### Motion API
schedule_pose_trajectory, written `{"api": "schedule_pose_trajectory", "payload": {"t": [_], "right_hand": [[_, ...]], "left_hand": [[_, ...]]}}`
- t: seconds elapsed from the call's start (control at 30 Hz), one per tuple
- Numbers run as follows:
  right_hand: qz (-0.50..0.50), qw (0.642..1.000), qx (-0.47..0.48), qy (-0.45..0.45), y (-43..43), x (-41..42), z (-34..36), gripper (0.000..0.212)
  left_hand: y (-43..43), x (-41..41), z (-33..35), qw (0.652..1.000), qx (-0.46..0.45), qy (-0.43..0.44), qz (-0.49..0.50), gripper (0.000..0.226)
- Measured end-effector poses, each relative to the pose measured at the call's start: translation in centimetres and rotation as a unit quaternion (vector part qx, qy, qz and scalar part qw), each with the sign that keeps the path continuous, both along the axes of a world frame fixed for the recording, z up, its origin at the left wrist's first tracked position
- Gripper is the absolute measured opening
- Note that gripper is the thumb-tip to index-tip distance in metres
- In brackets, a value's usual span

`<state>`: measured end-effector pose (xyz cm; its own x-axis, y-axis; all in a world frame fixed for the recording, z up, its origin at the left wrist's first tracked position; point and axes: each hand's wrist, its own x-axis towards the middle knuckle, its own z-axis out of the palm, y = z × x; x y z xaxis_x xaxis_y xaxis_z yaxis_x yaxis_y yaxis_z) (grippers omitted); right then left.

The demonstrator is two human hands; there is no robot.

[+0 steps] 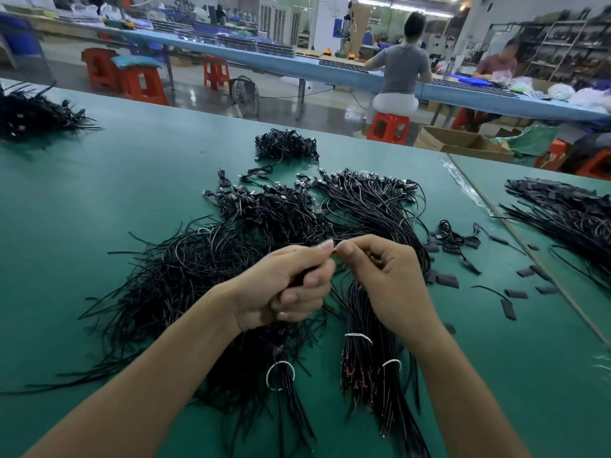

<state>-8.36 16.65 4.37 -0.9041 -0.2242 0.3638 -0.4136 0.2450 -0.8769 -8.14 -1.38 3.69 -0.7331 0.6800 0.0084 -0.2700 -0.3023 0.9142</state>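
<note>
One wire (334,251), pinched by left hand (291,287) and right hand (388,279), above cable pile (198,269)

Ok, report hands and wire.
Left hand curled round black wires, fingertips on one wire end. Right hand pinches that end too. Cable piles beneath on table, none blocking.

Two hands — left (284,289), right (386,276) — three white bands (280,375), two seated people (401,71), uncountable cables (198,269).
</note>
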Motion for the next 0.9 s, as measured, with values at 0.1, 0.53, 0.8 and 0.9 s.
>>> {"api": "schedule_pose_trajectory", "payload": {"t": [0.1,0.53,0.8,0.9], "right_hand": [[0.005,0.999,0.027,-0.031,-0.5,0.2,-0.5,0.024],[0.115,0.948,0.294,-0.036,-0.2,1.4,0.3,0.03],[0.059,0.981,0.181,0.05,1.0,0.9,1.3,0.01],[0.033,0.993,0.101,0.045,1.1,0.6,0.9,0.016]], "left_hand": [[-0.1,0.0,0.5,0.991,0.127,-0.044,-0.018,0.044],[1.4,-1.1,-1.9,0.889,-0.17,0.221,0.362,0.031],[1.3,0.2,-1.3,0.932,-0.262,0.184,0.169,0.054],[0.8,0.4,-1.1,0.951,-0.25,0.148,0.103,0.063]]}}
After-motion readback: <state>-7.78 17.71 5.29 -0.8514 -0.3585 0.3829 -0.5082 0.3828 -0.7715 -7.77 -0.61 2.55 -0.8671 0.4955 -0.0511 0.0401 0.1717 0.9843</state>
